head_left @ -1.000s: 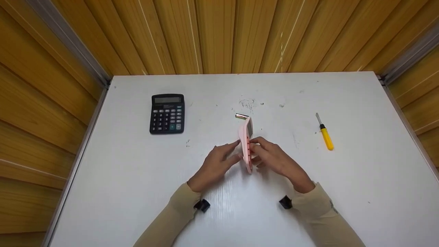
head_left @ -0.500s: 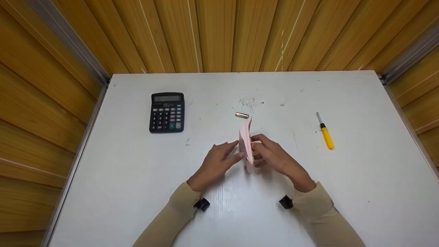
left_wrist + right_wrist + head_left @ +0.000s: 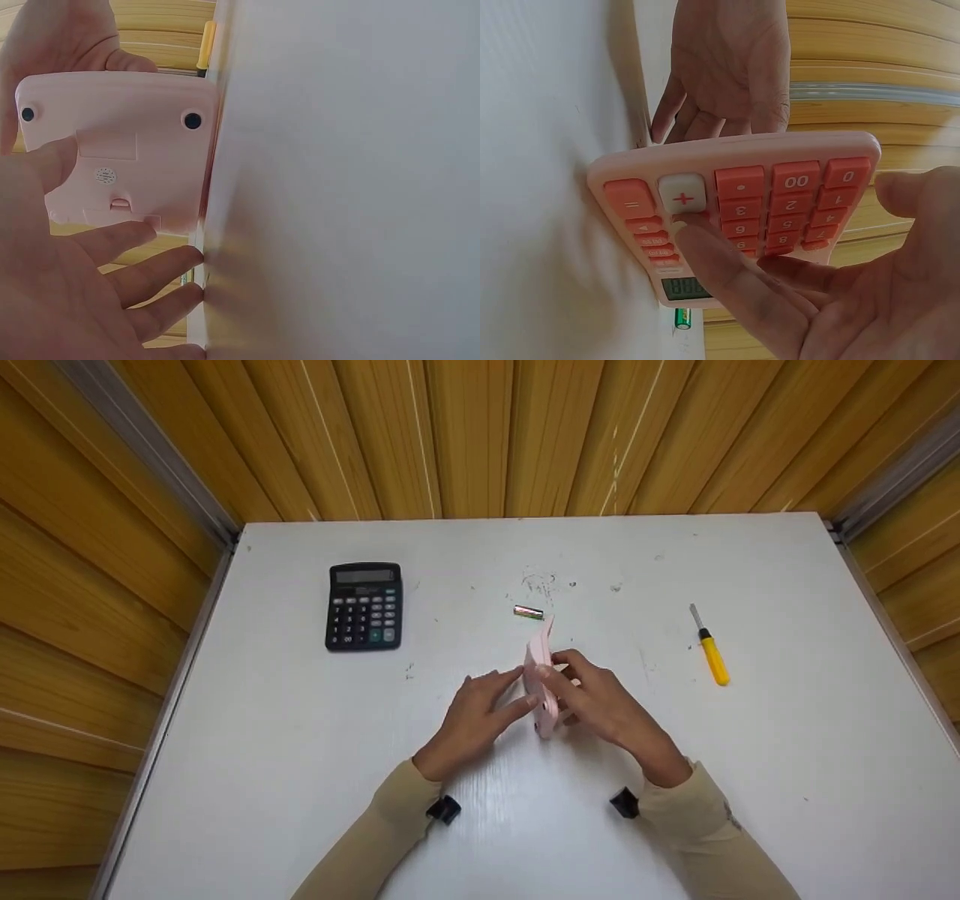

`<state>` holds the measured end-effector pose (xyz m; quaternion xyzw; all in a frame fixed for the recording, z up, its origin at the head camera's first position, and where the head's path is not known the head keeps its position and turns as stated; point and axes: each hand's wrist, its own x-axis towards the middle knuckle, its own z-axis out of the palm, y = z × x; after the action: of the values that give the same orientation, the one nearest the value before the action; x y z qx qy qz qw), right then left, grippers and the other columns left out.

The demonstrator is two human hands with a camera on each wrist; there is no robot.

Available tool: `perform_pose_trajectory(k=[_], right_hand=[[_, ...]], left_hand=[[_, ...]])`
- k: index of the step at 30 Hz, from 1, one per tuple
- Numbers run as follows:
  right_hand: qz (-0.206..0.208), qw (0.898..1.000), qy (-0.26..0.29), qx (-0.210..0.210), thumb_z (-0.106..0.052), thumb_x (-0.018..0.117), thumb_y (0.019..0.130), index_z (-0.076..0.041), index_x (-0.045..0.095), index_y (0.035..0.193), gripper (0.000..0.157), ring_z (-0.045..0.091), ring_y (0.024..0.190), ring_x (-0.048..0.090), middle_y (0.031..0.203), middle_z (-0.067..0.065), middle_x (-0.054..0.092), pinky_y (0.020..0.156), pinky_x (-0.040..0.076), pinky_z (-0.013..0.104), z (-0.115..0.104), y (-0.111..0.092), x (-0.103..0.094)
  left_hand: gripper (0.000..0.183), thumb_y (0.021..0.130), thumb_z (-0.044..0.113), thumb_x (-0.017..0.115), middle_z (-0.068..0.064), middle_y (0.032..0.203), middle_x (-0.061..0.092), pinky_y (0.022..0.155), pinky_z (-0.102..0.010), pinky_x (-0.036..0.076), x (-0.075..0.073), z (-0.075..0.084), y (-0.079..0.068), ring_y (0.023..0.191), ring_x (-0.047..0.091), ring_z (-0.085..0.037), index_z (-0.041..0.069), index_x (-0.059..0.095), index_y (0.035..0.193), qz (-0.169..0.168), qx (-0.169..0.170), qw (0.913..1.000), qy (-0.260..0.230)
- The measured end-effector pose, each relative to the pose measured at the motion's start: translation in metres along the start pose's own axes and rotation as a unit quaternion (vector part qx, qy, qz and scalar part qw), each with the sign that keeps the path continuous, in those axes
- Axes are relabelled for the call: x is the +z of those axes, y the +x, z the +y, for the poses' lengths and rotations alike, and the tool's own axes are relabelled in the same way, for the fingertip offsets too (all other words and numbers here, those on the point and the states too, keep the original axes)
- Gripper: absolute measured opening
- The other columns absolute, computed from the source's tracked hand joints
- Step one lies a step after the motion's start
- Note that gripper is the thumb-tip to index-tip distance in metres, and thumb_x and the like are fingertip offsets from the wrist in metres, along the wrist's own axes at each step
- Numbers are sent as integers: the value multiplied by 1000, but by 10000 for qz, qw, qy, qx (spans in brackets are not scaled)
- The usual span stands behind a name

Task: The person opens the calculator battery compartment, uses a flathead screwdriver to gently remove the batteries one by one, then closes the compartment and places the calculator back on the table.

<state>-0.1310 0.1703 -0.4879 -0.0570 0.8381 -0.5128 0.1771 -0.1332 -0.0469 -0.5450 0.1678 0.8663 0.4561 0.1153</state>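
Observation:
A pink calculator (image 3: 546, 718) stands on its long side on the white table, between both hands. Its red keys and one white plus key (image 3: 682, 193) face the right hand (image 3: 596, 697). That hand holds it, fingers against the keys and thumb at the upper edge. The left hand (image 3: 476, 716) has its fingers extended; its thumb and index finger touch the back, where a rectangular cover (image 3: 107, 145), a small latch (image 3: 120, 203) and dark round feet show. Just beyond the calculator lies a battery (image 3: 528, 612), its green end visible in the right wrist view.
A black calculator (image 3: 364, 606) lies at the back left of the white table (image 3: 247, 720). On the right is a screwdriver (image 3: 712, 654) with a yellow handle. Wood-patterned panels (image 3: 472, 442) enclose the table at the back and sides.
The pink calculator has turned, so its keys have gone out of sight in the head view and its back shows more. The right thumb has shifted from the key side onto its upper edge.

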Motion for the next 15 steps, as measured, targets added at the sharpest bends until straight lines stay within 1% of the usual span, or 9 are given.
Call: perform_pose_trajectory(k=[2, 4, 7, 9, 12, 15], right_hand=[[68, 9999, -100, 25, -48, 60, 107, -5, 54, 145, 58, 24, 91, 73, 119, 16, 67, 79, 62, 45, 0, 0, 0], [204, 9995, -230, -20, -39, 63, 107, -3, 54, 144, 53, 24, 91, 73, 116, 16, 67, 76, 62, 41, -1, -2, 0], [546, 9969, -543, -133, -25, 62, 105, 0, 53, 141, 44, 24, 89, 71, 112, 16, 67, 73, 60, 36, -1, -3, 0], [751, 9941, -754, -196, -19, 62, 104, 2, 52, 140, 43, 25, 85, 70, 111, 17, 68, 71, 58, 34, -2, -4, 0], [942, 9887, -1145, -215, -16, 63, 103, 4, 47, 144, 48, 25, 83, 67, 111, 18, 68, 71, 57, 35, -5, -5, 2], [1107, 9811, -1578, -168, -15, 65, 103, 5, 43, 149, 55, 25, 84, 66, 111, 19, 68, 72, 57, 37, -8, -7, 4]], left_hand=[[71, 103, 60, 56, -7, 156, 55, 126, -61, 10, 0, 0, 0, 148, 44, -31, 15, 52, 159, -23, -2, 10000, 52], [73, 103, 59, 57, -7, 157, 54, 126, -60, 10, 0, 0, -1, 149, 43, -31, 13, 50, 160, -75, -10, 9999, 111], [77, 103, 58, 59, -8, 159, 52, 127, -59, 9, 0, -1, -1, 150, 41, -30, 9, 47, 161, -116, -12, 9997, 202], [78, 103, 57, 61, -10, 159, 52, 127, -58, 10, 1, -2, 0, 150, 41, -30, 7, 46, 160, -102, 3, 9997, 235], [77, 103, 54, 64, -12, 158, 52, 127, -57, 13, 2, -5, 1, 150, 42, -31, 5, 47, 159, -25, 9, 9997, 252], [75, 102, 53, 66, -13, 159, 51, 126, -59, 13, 3, -6, 2, 151, 40, -32, 4, 49, 157, 64, -20, 9992, 405]])
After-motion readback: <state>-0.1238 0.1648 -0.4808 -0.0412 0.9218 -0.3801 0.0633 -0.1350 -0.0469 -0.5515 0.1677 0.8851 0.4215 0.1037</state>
